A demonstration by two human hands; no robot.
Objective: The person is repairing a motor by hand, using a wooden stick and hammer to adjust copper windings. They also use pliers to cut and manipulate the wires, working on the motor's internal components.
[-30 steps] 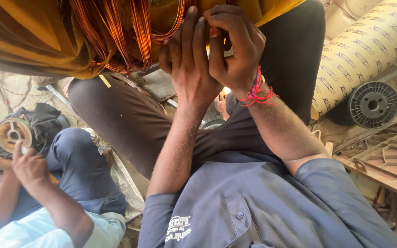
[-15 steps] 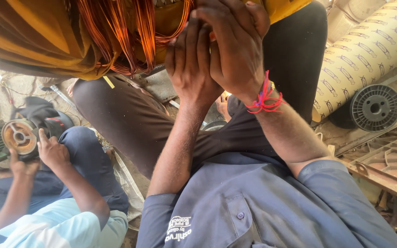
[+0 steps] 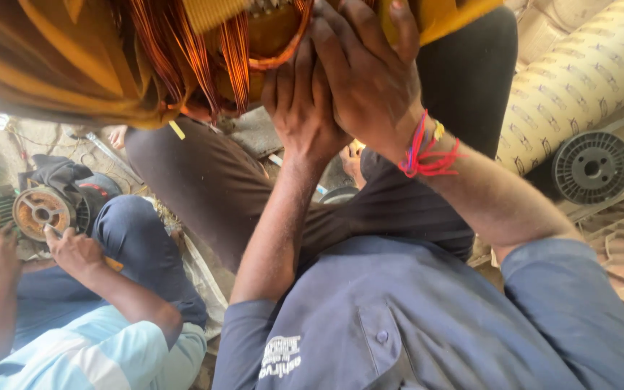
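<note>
A large motor stator with a yellow-orange housing fills the top of the view. Bundles of copper winding hang out of it. My left hand presses flat against the winding end, fingers pointing up. Partly over it lies my right hand, a red thread band on its wrist, with its fingers curled onto the stator's edge. What the fingertips grip is hidden at the frame's top.
A co-worker in a light blue shirt sits at lower left, hands at a small motor. Another person's dark trousers are in front of me. A black spool and a cream patterned roll lie at right.
My two hands have pushed further up into the stator, right hand now covering more of the left. The co-worker's hands have shifted around the small motor.
</note>
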